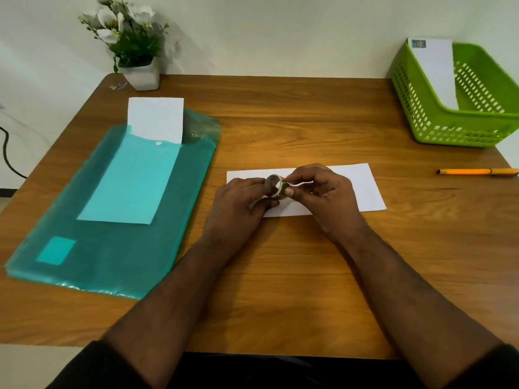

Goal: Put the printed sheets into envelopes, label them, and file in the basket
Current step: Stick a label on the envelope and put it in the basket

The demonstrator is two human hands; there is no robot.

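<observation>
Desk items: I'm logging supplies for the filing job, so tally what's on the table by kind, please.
White envelopes: 2, one under the hands, one in the basket
Green basket: 1
Teal plastic folder: 1
White sheet sticking out of the folder: 1
Orange pen: 1
Sticker roll: 1
Potted plant: 1
Total: 8

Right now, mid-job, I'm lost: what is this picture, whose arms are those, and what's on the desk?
There is no machine here. One wide camera on a person's head looks down at their bare hands. The left hand has a grip on a small roll of stickers; the right hand pinches its loose end. Under them a white envelope lies flat on the wooden desk. On the left lies a teal plastic folder with white paper sticking out. Far right, a green basket already holds one labelled envelope; an orange pen lies nearer.
</observation>
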